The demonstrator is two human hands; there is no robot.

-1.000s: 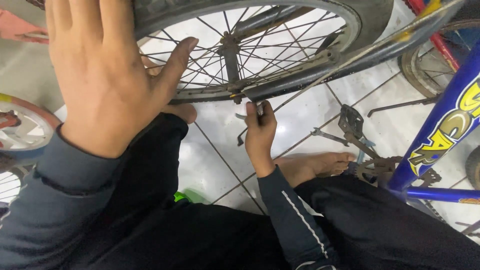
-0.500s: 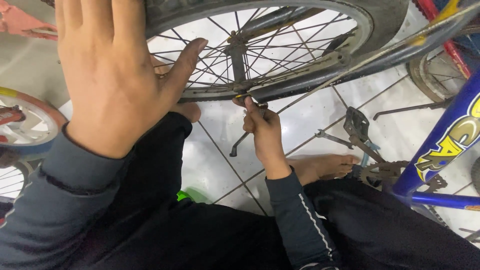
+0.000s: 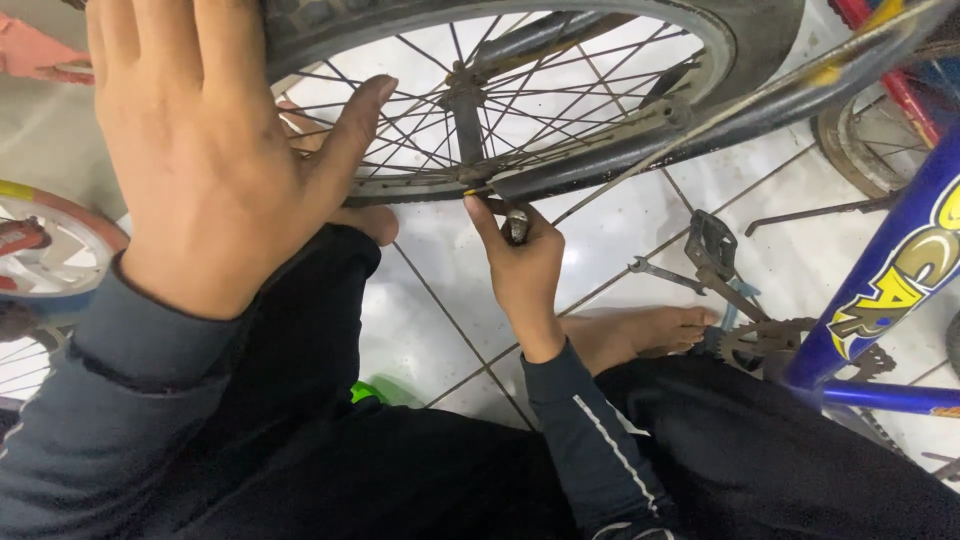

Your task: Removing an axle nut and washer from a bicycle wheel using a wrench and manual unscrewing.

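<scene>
The person sits on the white tiled floor (image 3: 440, 330) with dark trousers (image 3: 400, 480) drawn up, and nearest the camera the left hand (image 3: 215, 150) lies flat and spread over the tyre (image 3: 330, 25) of a bicycle wheel (image 3: 520, 100), fingers straight, thumb hooked towards the rim, gripping nothing but pressing down to steady it. Just beyond, the right hand (image 3: 520, 265) rises from a grey sleeve, curled tight round a small metal tool (image 3: 516, 225), its tip set up against the rim where a spoke meets it; the forefinger points up along the tool. The risk I see is the tool slipping off that small fitting, since the wheel is held only by a flat palm and could turn under the push; the knuckles would then go into the thin spokes (image 3: 560, 90). A bare foot (image 3: 650, 330) lies just beside the chainring (image 3: 765, 340), whose teeth could catch the toes if the frame shifts. A spanner (image 3: 665, 273) rests on the tiles near the pedal (image 3: 712, 240), and the blue frame tube (image 3: 890, 290) slants away to the right. Further left a second small wheel (image 3: 45, 250) lies apart.
</scene>
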